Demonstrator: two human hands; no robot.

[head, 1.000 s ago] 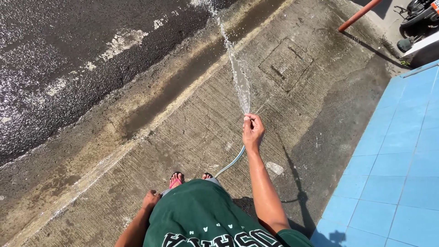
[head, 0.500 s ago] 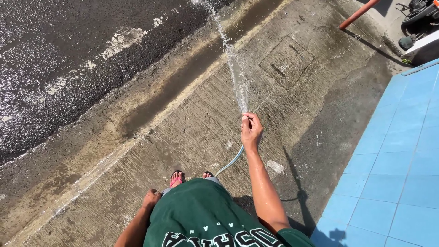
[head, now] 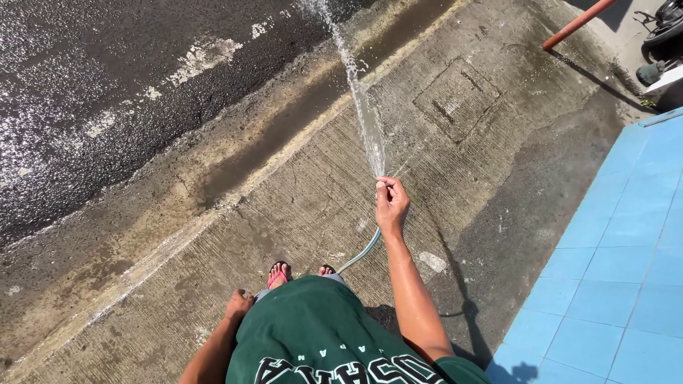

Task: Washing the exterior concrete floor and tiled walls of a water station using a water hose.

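asphalt point(head: 92, 92): wet, glossy, rough | concrete point(head: 299, 206): matt, brushed | tiles point(head: 612, 284): smooth, blue

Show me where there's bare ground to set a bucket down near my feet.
Bare concrete lies left of the left hand, toward the gutter strip. The blue tiles on the right are bare too. The hose crowds the ground between the feet and right hand.

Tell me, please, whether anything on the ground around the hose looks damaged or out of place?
Nothing looks broken. The right hand holds the hose end, and the water jet reaches the wet road. The only oddities are a worn white paint patch on the road and a pale scrap on the concrete.
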